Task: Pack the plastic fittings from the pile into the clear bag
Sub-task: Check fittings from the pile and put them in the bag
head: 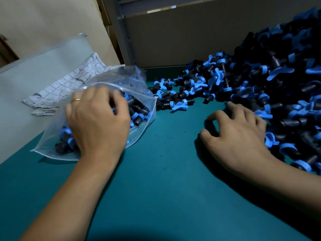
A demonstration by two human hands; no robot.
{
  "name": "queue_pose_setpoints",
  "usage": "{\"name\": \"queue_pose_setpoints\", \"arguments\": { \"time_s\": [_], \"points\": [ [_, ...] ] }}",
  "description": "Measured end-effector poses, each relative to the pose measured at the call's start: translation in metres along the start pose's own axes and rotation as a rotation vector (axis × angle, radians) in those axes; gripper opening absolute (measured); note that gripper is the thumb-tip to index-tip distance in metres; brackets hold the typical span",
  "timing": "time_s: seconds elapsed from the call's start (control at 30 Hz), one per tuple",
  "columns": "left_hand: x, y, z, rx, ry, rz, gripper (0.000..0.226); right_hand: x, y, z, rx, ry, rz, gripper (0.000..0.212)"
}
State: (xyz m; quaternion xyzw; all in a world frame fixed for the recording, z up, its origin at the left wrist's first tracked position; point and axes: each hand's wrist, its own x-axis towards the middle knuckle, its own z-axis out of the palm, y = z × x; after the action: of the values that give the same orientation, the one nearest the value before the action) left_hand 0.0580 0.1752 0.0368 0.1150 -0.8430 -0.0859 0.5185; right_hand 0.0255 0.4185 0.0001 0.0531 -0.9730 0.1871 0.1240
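Observation:
A big pile of black and blue plastic fittings [271,80] slopes down from the right onto the teal table [166,171]. At the left lies a clear bag [139,87], its mouth facing the pile, with several fittings inside. My left hand [97,119] lies over the bag near its mouth, fingers curled on the plastic; whether it also holds a fitting is hidden. My right hand [238,134] rests at the foot of the pile with fingers spread and bent, fingertips touching the table and nearest fittings.
A folded checked cloth [69,84] lies behind the bag on a pale grey board [34,75] along the table's left side. A dark wall panel [191,35] closes the back. A thin trail of loose fittings [175,96] runs between bag and pile.

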Motion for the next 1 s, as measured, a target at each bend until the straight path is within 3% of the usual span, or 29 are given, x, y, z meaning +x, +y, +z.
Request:
{"name": "queue_pose_setpoints", "arguments": {
  "time_s": [0.17, 0.27, 0.37, 0.43, 0.6, 0.73, 0.83, 0.9, 1.0],
  "points": [
    [-0.014, 0.021, 0.004, -0.284, -0.159, 0.285, 0.032, 0.0, -0.001, -0.005, 0.11, -0.023, -0.128, 0.028],
    [-0.024, 0.031, 0.006, -0.434, -0.422, 0.368, 0.033, -0.003, -0.006, -0.007, 0.132, -0.088, -0.285, 0.035],
    [-0.033, 0.039, 0.009, -0.5, -0.739, 0.431, 0.022, -0.012, -0.013, -0.016, 0.363, -0.239, -0.49, 0.036],
    [-0.037, 0.039, 0.011, -0.511, -0.868, 0.421, 0.021, -0.016, -0.013, -0.023, 0.471, -0.331, -0.548, 0.041],
    [-0.037, 0.032, 0.015, -0.526, -0.891, 0.364, 0.026, -0.014, -0.006, -0.029, 0.571, -0.514, -0.594, 0.084],
    [-0.037, 0.034, 0.015, -0.56, -0.893, 0.374, 0.035, -0.01, -0.004, -0.021, 0.602, -0.453, -0.599, 0.097],
    [-0.036, 0.034, 0.015, -0.573, -0.887, 0.324, 0.024, -0.01, -0.004, -0.009, 0.545, -0.272, -0.62, 0.079],
    [-0.034, 0.032, 0.016, -0.584, -0.895, 0.253, 0.018, -0.01, -0.004, -0.005, 0.422, -0.133, -0.599, 0.051],
    [-0.034, 0.031, 0.015, -0.579, -0.896, 0.212, 0.019, -0.006, -0.003, -0.002, 0.299, -0.096, -0.519, 0.028]
  ]
}}
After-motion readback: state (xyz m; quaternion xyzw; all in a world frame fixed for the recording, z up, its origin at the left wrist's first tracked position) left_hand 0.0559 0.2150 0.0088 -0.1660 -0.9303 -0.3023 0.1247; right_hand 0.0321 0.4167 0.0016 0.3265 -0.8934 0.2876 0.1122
